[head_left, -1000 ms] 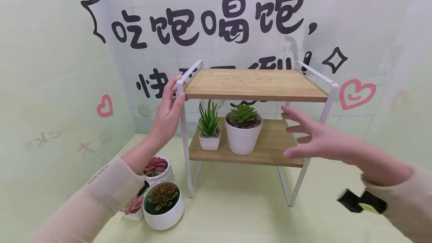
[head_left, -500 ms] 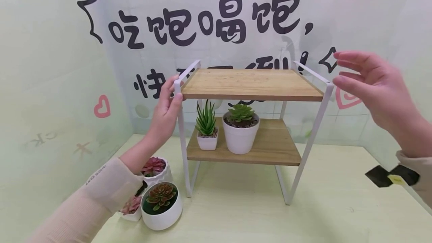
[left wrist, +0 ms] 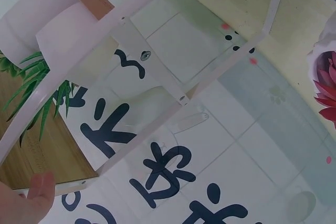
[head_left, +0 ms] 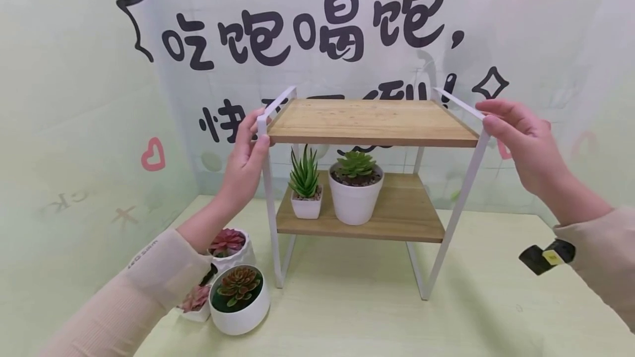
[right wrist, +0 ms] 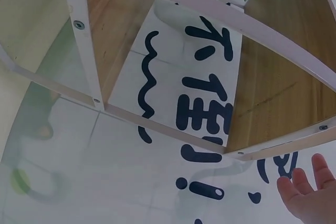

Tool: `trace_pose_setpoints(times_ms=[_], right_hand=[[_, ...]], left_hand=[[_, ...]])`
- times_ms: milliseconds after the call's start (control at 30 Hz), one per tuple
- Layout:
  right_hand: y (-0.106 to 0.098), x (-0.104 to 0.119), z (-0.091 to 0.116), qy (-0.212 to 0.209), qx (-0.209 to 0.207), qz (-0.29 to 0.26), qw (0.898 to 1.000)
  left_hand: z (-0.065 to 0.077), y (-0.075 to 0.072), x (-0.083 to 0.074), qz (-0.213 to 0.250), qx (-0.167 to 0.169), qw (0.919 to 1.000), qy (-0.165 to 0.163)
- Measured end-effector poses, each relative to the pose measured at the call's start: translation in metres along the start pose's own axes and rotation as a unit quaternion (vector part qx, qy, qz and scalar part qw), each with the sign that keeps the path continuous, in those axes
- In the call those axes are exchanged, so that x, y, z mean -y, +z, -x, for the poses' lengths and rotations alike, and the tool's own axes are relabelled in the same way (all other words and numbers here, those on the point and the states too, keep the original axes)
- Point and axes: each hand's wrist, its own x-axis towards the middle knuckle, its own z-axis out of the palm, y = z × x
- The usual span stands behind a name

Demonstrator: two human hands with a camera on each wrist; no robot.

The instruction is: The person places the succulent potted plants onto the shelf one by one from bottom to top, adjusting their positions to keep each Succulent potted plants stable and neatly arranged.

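One spiky potted plant (head_left: 305, 183) and one potted succulent (head_left: 356, 191) stand on the lower board (head_left: 409, 205) of our shelf (head_left: 372, 120) in the head view; our left hand (head_left: 243, 169) grips its left front corner, while our right hand (head_left: 526, 142) is at the right front one, fingers loosely extended. The left wrist view shows our fingertips (left wrist: 42, 183) at that corner; the right, our fingers just beside the white frame (right wrist: 283, 144).

This looks like a small booth or display corner; whether it sits in a home, shop or studio cannot be told. A back wall (head_left: 307, 79) with large black Chinese lettering (head_left: 342, 26) and a left wall (head_left: 74, 142) bearing a pink heart (head_left: 152, 154) enclose a pale yellow-green surface (head_left: 347, 296), where a two-tier stand (head_left: 369, 120) holds potted succulents (head_left: 356, 200).
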Motion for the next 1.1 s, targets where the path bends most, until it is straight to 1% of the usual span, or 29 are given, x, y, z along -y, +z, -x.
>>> trace_pose_setpoints(times_ms=[67,133,333,433,567,833,967,1100], right_hand=[[0.0,-0.002,0.0,0.016,0.001,0.002,1.0],[0.0,-0.005,0.001,0.019,0.007,-0.002,1.0],[-0.001,-0.01,0.002,-0.013,0.033,-0.037,0.999],[-0.001,-0.012,0.002,-0.015,0.043,-0.052,0.998],[0.0,-0.013,0.002,-0.015,0.051,-0.059,0.997],[0.001,-0.013,0.003,-0.015,0.066,-0.06,0.996],[0.001,-0.013,0.003,-0.011,0.064,-0.043,0.997],[0.0,-0.014,0.003,-0.006,0.061,-0.029,0.998]], left_hand=[[0.001,0.0,0.0,0.001,-0.001,1.0,0.001],[0.001,0.0,0.0,0.001,-0.001,1.0,0.001],[0.0,-0.001,-0.001,-0.005,-0.001,1.0,0.0],[0.0,-0.001,-0.002,-0.005,0.0,1.0,0.001],[0.0,-0.002,-0.002,-0.007,-0.001,1.0,0.001],[0.001,-0.001,-0.001,-0.009,-0.002,0.9999,-0.008],[0.001,-0.001,-0.002,-0.009,-0.003,0.9999,-0.013],[0.001,-0.001,-0.002,-0.006,0.002,0.9999,-0.01]])
